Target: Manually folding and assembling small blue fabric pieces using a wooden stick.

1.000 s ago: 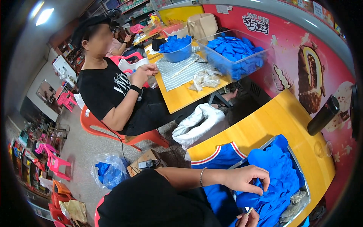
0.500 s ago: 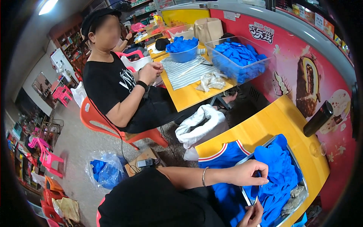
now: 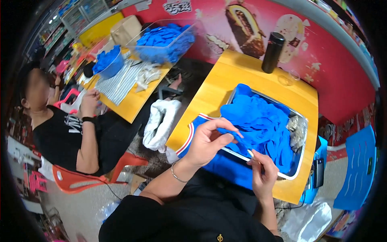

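Pinching a slim pale stick (image 3: 250, 153), the right grip (image 3: 263, 172) points its tip up-left toward the left grip (image 3: 206, 143), narrowly curled, contents unclear. Blue flat pieces (image 3: 258, 115) lie heaped just beyond both, inside the metal-rimmed tray (image 3: 300, 159).

i wear this camera on my head, the left of a side-by-side pair. the view is upright and faces down and forward. my shirt (image 3: 181, 220) is nearest, at the lower edge; my left hand (image 3: 205, 143) and right hand (image 3: 264, 171) are close. the table (image 3: 242, 66) lies beyond, the red panel (image 3: 332, 68) farther. straight edges bend toward the dark fisheye rim.
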Motion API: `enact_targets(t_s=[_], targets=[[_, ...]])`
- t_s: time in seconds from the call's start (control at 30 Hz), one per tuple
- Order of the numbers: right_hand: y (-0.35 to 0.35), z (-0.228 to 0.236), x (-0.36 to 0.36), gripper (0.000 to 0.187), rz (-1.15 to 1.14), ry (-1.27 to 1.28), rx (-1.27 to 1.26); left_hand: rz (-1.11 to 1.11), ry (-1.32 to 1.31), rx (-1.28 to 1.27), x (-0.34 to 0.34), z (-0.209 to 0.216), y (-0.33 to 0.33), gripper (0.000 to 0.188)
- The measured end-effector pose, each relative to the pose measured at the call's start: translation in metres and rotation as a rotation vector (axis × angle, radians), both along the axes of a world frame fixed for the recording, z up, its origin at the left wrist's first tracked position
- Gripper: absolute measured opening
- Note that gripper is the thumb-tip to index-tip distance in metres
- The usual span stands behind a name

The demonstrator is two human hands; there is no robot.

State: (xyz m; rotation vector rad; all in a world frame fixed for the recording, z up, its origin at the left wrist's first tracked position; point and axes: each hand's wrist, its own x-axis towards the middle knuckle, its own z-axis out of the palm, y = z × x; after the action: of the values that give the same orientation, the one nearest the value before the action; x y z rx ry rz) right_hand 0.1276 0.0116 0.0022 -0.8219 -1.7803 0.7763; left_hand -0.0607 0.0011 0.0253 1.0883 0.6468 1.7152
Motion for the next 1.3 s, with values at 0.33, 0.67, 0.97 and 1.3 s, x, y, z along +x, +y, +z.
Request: enact_targets(t_s=[0.33,0.67,0.97,1.3], targets=[[0.0,0.007,0.01,0.036,-0.011,-0.091,0.317,0.01,0.037,0.163,-0.001,0.008,-0.013,0.013],[-0.02,0.006,0.012,0.016,0.557,0.307,-0.754,-0.125,-0.02,0.161,-0.004,-0.001,-0.015,0.015],[-0.021,-0.001,0.011,0.025,0.209,0.025,-0.245,-0.082,-0.094,0.135,-0.006,-0.003,-0.016,0.014],[-0.03,-0.013,0.009,0.022,0.295,0.202,-0.33,-0.095,0.022,0.158,0.002,-0.004,-0.014,0.014]])
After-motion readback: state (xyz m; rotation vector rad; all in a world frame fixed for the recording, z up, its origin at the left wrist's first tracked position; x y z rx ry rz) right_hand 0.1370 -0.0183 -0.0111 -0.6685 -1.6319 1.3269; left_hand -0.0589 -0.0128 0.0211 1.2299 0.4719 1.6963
